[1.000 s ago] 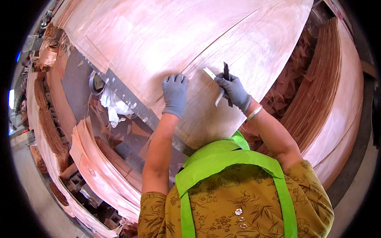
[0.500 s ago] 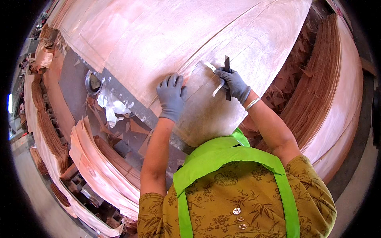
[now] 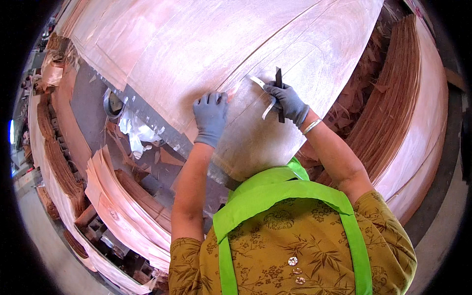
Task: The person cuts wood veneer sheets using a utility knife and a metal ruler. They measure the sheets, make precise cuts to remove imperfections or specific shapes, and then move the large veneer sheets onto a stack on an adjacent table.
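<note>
A large pale pinkish wood veneer sheet (image 3: pixel 172 64) lies in front of me, crossed by a long dark split. My left hand (image 3: pixel 210 118), in a grey glove, rests on it with the fingers bent against the surface, close to the split's near end. In my gloved right hand (image 3: pixel 291 104) there is a flat, dark knife-like blade (image 3: pixel 279 76), upright in the grip. A narrow white strip of tape (image 3: pixel 257 81) passes by the same fingers, and its loose end curls below them. The palm side of both hands is hidden.
Tall veneer stacks stand at the right (image 3: pixel 388 98) and at the lower left (image 3: pixel 120 211). Left of the sheet are a tape-like ring (image 3: pixel 113 103) and crumpled white plastic (image 3: pixel 135 130). Broken veneer scraps (image 3: pixel 349 105) fill the gap beside the right stack.
The view has shifted slightly. My left thumb is tucked closer to the fingers. My right hand still holds the blade and the tape over nearly the same spot.
</note>
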A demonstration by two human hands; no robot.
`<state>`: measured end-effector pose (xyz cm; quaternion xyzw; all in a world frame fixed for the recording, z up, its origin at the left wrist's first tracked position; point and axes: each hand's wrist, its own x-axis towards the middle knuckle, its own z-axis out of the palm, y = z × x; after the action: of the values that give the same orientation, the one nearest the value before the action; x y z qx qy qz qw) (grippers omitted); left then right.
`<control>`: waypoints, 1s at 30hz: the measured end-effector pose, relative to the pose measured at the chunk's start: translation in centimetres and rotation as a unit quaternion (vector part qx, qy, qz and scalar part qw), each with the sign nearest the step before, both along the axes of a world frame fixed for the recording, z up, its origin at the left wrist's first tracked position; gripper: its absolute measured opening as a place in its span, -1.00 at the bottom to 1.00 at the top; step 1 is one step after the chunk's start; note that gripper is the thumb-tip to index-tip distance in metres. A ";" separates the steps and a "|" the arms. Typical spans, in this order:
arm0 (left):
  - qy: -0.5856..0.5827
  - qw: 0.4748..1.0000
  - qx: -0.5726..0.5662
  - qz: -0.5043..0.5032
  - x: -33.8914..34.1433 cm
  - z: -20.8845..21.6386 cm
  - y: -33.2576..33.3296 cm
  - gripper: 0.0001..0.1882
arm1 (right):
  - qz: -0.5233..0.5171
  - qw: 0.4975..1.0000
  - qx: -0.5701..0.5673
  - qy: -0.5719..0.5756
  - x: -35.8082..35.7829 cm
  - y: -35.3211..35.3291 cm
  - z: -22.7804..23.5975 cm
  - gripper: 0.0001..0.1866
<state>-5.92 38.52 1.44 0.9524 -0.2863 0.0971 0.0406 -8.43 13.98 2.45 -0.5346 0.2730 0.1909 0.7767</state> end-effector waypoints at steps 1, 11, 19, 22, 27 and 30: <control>-0.001 1.000 0.009 0.007 0.1 -0.1 0.0 -0.70 | 0.006 1.000 -0.002 -0.007 0.1 0.4 0.1 -0.79; -0.029 0.998 -0.027 0.041 0.5 0.1 -1.1 -0.41 | 0.052 0.997 -0.048 -0.019 2.5 4.6 0.2 -0.85; 0.018 0.997 -0.005 -0.074 2.1 -0.2 -1.5 -0.43 | 0.065 0.992 -0.108 0.003 2.8 5.0 -0.3 -0.83; 0.044 0.996 -0.019 -0.078 2.1 -0.7 -1.6 -0.47 | 0.063 0.991 -0.115 0.002 2.7 4.9 -0.8 -0.82; 0.068 0.995 0.011 -0.065 1.9 -0.9 -1.8 -0.40 | 0.063 0.992 -0.112 -0.002 2.8 4.7 -1.3 -0.81; 0.064 0.993 0.070 -0.075 1.7 -0.6 -2.0 -0.43 | 0.065 0.991 -0.117 0.001 3.0 4.4 -1.2 -0.85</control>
<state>-4.23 36.53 0.81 0.9329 -0.3599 0.0119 -0.0011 -5.47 18.37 1.24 -0.6385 0.2586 0.2081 0.6943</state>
